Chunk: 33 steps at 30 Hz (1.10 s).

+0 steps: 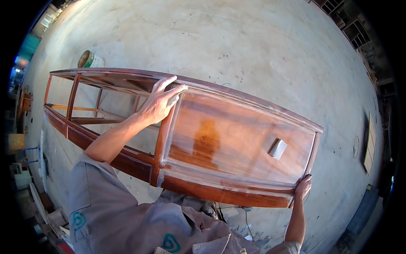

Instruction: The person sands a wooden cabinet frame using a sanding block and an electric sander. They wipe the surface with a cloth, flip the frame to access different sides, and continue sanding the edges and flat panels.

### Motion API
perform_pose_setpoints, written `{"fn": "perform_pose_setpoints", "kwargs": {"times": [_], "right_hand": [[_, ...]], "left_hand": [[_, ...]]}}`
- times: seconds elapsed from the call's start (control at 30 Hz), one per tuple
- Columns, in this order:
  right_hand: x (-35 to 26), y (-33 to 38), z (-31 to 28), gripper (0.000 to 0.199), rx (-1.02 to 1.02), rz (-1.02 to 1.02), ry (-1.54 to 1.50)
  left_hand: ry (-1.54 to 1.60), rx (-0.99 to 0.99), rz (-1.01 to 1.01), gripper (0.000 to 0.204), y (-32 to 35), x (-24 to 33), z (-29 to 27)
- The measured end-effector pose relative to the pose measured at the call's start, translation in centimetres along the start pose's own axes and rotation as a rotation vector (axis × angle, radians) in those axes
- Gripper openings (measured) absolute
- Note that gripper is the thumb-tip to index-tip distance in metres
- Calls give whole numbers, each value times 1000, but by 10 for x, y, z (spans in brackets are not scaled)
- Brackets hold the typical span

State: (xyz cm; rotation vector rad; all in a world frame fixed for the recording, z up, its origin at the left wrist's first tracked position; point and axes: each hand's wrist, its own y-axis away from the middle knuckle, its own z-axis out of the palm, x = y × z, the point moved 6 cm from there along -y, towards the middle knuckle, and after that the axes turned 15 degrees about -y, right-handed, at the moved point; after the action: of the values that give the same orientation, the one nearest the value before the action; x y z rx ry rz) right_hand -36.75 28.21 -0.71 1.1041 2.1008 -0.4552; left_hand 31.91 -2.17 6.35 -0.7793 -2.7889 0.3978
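Observation:
A long reddish-brown wooden cabinet frame lies across in front of me, with a glossy panel filling its right part. Pale dusty marks run along the panel's borders. My left hand grips the upper end of the upright beside the panel, its fingers over the top rail. Round the lower right corner of the frame, my right hand is closed on the edge; part of its fingers is hidden. A small pale block, like a sanding block, rests on the panel, touched by neither hand.
Beyond the frame's far left end stands a bucket on the concrete floor. A flat wooden panel lies at the far right. Boards and clutter line the left side. A thin cable trails near my body.

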Motion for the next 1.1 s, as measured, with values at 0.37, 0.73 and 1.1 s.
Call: {"fn": "perform_pose_setpoints", "kwargs": {"times": [0.37,0.73,1.1], "right_hand": [[3,-4,4,55,4,6,-26],[8,-6,0,54,-20,8,-48],[8,-3,2,57,-30,1,-44]], "left_hand": [[-123,51,-403,55,29,59,28],[-62,101,-335,58,55,71,22],[-215,247,-156,66,16,-27,6]]}}
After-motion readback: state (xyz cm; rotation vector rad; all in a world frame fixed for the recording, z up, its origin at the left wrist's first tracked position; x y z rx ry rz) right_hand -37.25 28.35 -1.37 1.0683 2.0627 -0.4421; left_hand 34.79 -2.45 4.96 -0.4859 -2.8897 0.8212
